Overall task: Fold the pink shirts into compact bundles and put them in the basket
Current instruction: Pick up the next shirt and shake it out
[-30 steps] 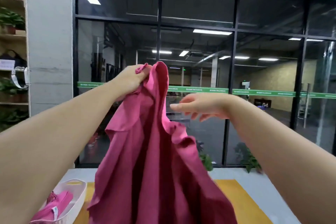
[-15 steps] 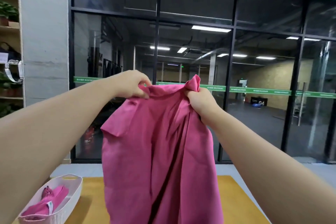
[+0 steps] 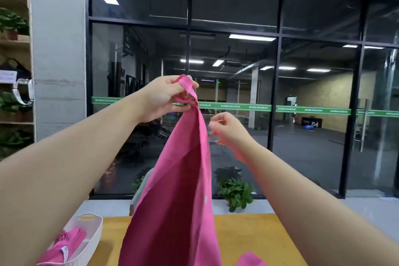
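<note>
A pink shirt (image 3: pixel 179 190) hangs in the air in front of me, bunched into a narrow drape. My left hand (image 3: pixel 164 98) pinches its top edge at chest height. My right hand (image 3: pixel 226 131) hovers just right of the cloth with its fingers loosely curled, holding nothing. At the lower left a white basket (image 3: pixel 95 231) stands on the table, with a folded pink shirt (image 3: pixel 64 246) inside it. Another piece of pink cloth (image 3: pixel 250 260) shows at the bottom edge.
The yellow table (image 3: pixel 248 235) spans the bottom of the view. Beyond it are a potted plant (image 3: pixel 235 190) on the floor and a dark glass wall (image 3: pixel 237 71). A shelf with plants (image 3: pixel 13 49) stands at the far left.
My right hand has let go of the shirt's top edge and dropped to the right. The shirt, spread between both hands before, now hangs from my left hand alone.
</note>
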The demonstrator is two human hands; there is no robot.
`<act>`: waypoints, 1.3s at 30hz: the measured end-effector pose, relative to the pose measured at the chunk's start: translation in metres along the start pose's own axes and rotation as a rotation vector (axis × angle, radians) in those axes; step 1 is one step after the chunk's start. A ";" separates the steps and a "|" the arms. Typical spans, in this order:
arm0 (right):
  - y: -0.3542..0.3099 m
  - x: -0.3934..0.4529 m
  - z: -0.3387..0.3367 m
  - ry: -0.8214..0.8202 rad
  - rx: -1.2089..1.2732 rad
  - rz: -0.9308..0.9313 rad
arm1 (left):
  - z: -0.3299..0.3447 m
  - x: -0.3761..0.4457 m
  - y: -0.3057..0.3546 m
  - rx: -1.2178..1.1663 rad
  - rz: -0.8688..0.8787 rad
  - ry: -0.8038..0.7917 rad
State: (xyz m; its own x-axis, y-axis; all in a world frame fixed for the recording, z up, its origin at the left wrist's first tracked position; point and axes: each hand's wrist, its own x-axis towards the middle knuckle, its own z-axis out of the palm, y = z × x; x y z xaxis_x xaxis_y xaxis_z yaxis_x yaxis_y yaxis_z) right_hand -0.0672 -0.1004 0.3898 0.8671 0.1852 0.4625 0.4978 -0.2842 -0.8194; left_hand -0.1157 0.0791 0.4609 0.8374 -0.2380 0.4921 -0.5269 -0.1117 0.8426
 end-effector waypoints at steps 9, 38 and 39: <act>-0.013 -0.018 0.039 -0.859 0.175 -0.021 | -0.011 -0.009 0.004 0.058 -0.037 0.103; -0.014 0.001 0.036 0.093 -0.218 -0.357 | 0.006 -0.007 -0.029 0.329 -0.233 0.044; -0.015 0.000 0.036 0.087 -0.178 -0.323 | 0.005 -0.004 -0.031 0.320 -0.197 0.082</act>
State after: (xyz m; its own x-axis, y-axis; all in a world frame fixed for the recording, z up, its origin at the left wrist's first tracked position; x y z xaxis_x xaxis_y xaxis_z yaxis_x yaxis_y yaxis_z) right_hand -0.0753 -0.0628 0.3898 0.6597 0.2133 0.7206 0.7347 -0.3849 -0.5586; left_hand -0.1035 0.0791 0.4315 0.9290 -0.1052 0.3548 -0.3629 -0.4465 0.8179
